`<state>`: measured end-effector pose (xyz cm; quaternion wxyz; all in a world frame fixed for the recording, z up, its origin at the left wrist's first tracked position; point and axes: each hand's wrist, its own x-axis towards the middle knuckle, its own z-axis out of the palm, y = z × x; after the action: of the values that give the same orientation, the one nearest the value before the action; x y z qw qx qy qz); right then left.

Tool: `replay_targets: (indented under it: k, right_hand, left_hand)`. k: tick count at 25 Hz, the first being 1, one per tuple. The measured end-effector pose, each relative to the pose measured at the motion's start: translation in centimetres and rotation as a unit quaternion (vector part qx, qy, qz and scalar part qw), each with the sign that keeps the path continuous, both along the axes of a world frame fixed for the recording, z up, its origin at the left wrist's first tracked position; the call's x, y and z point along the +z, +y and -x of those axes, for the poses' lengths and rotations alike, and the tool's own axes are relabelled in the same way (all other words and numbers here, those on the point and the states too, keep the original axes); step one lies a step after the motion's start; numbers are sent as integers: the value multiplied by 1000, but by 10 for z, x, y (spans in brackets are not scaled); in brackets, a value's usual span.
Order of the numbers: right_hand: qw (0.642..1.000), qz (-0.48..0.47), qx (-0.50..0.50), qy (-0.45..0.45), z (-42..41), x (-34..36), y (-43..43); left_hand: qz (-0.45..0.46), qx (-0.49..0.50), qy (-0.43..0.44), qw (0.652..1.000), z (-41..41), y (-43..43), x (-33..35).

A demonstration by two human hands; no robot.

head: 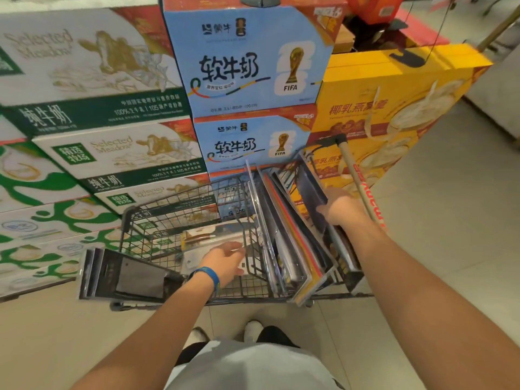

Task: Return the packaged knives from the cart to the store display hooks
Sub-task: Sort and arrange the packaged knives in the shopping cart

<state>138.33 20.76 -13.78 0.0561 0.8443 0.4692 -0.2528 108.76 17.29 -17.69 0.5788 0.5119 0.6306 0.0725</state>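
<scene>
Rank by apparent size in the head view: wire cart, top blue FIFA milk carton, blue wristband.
wire cart, though nearness to the camera inflates it
top blue FIFA milk carton
blue wristband, clearly smallest

"FIFA" on blue box [247,63] & "Selected Meadow" on white box [84,52].

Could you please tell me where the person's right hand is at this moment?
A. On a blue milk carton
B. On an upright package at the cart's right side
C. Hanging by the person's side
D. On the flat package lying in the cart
B: the right hand holds the top of an upright package standing at the right side of the cart.
</scene>
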Motion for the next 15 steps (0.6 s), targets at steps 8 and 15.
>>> replay_targets:
  k: [8,15]
  right_hand:
    - [999,-30,3,16,2,-40,6]
    - [956,-288,48,-20,98,22,21]
  left_hand:
    - [45,113,14,992,70,-18,-32]
    - [25,53,129,990,133,-16,-74]
